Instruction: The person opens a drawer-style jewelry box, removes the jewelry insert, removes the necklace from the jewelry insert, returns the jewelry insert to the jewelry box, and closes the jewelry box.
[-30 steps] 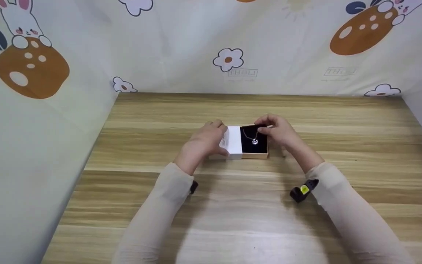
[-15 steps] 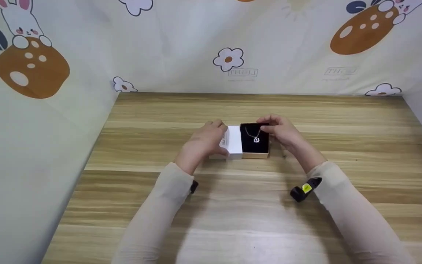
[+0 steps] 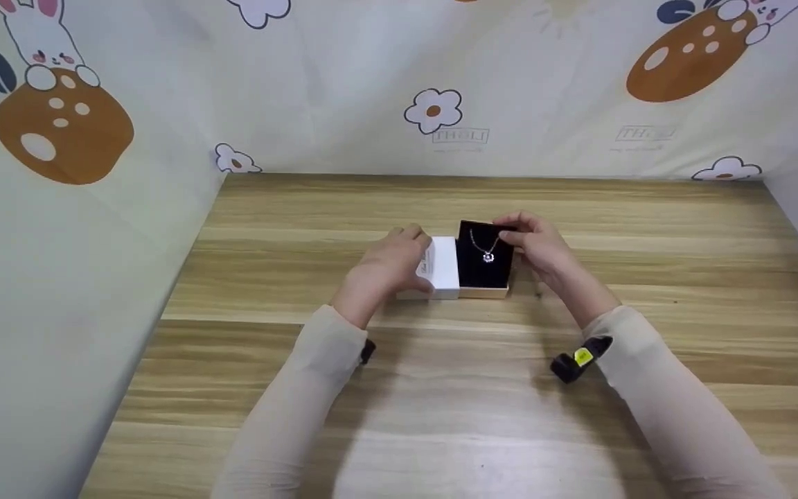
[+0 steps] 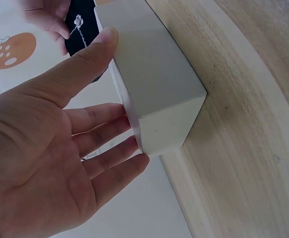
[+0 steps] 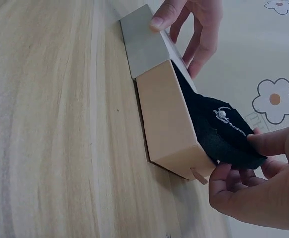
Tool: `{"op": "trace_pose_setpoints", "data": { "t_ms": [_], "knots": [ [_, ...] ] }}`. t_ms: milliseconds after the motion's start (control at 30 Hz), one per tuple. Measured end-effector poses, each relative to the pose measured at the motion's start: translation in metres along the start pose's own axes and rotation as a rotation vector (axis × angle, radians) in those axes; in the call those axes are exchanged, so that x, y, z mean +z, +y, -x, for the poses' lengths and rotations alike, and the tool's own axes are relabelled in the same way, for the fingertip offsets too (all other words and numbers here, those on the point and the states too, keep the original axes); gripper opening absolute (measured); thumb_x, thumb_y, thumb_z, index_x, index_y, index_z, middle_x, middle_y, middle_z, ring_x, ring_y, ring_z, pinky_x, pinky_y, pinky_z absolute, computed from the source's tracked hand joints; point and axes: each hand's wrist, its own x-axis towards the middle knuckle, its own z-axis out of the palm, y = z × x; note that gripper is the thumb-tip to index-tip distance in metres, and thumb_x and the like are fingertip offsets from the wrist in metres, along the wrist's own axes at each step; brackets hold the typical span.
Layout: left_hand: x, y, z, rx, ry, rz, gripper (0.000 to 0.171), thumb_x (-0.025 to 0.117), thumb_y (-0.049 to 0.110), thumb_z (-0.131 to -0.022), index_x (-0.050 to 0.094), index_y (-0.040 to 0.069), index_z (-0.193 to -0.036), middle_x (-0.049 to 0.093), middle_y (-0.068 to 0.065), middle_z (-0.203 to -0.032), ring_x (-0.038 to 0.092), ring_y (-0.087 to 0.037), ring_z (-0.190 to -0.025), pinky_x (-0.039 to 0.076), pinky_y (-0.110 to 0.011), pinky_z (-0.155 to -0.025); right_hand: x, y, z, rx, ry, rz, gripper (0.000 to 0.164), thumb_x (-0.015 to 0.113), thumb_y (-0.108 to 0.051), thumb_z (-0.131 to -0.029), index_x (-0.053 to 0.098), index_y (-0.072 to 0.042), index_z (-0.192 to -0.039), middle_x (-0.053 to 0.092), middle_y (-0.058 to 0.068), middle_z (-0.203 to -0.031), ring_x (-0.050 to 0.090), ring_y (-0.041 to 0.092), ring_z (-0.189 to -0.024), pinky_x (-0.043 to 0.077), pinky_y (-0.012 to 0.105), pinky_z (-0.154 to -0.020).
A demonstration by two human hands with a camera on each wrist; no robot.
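Note:
A white box sleeve (image 3: 447, 267) lies on the table, and my left hand (image 3: 385, 269) grips it between thumb and fingers. Out of its right end reaches a tan drawer (image 5: 167, 116) with a small ribbon tab (image 5: 198, 176). A black padded insert (image 3: 482, 274) is tilted in that drawer, its far edge raised above the rim. My right hand (image 3: 539, 242) pinches the insert's far right corner, thumb on top and fingers beneath. A silver necklace (image 3: 488, 257) with a flower-like pendant lies across the insert. What is under the insert is hidden.
The wood-grain table (image 3: 288, 208) extends around the box on all sides. A printed cloth (image 3: 343, 90) with rabbits, fruit and flowers hangs behind the table and at its left. Each wrist carries a black camera strap (image 3: 582, 357).
The insert's far edge has risen out of the drawer with my right hand, which moved slightly up and right. The necklace tilted along with it. My left hand stayed on the sleeve.

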Motion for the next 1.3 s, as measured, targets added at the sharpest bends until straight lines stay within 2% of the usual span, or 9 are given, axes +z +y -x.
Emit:
{"op": "trace_pose_setpoints", "data": {
  "t_ms": [267,767,1000,1167,1300],
  "knots": [
    [0.000,0.000,0.000,0.001,-0.004,-0.005,0.079,0.077,0.043,-0.074,0.044,0.008,-0.137,0.042,-0.007,-0.139,0.043,-0.027,-0.124,0.045,-0.040,-0.099,-0.001,-0.009,0.003,-0.062,0.034,0.017,0.023,0.047,0.002,-0.094,0.051,-0.003,-0.116,0.052,0.001,-0.107,0.054,0.011,-0.092,0.051,0.022,-0.077],
    [0.001,-0.002,0.000,0.013,0.021,-0.002,0.078,0.077,0.043,-0.074,0.047,0.007,-0.135,0.045,-0.006,-0.135,0.045,-0.025,-0.120,0.045,-0.038,-0.097,0.001,-0.021,0.010,-0.094,0.051,0.050,0.027,0.049,-0.001,-0.094,0.049,0.001,-0.121,0.053,0.000,-0.108,0.054,0.010,-0.094,0.050,0.025,-0.084],
    [0.002,-0.003,0.002,0.016,0.042,0.012,0.075,0.078,0.042,-0.073,0.048,0.008,-0.133,0.046,-0.007,-0.134,0.044,-0.025,-0.121,0.044,-0.038,-0.098,0.003,-0.027,0.010,-0.109,0.048,0.051,0.023,0.049,-0.001,-0.094,0.052,-0.003,-0.117,0.053,-0.001,-0.107,0.054,0.010,-0.094,0.050,0.025,-0.083],
    [0.005,-0.006,0.004,0.022,0.070,0.073,0.075,0.078,0.042,-0.073,0.049,0.009,-0.133,0.042,-0.006,-0.139,0.036,-0.026,-0.128,0.041,-0.040,-0.102,0.003,-0.031,0.010,-0.129,0.052,0.046,0.019,0.050,-0.001,-0.093,0.055,-0.008,-0.109,0.054,-0.002,-0.104,0.054,0.010,-0.092,0.050,0.024,-0.079],
    [0.005,-0.009,0.005,0.025,0.090,0.126,0.078,0.079,0.045,-0.070,0.048,0.011,-0.134,0.041,-0.005,-0.140,0.036,-0.024,-0.129,0.040,-0.039,-0.103,0.004,-0.035,0.011,-0.144,0.043,0.045,0.019,0.051,-0.001,-0.093,0.055,-0.007,-0.111,0.054,-0.001,-0.103,0.054,0.010,-0.090,0.050,0.024,-0.079]
  ]
}}
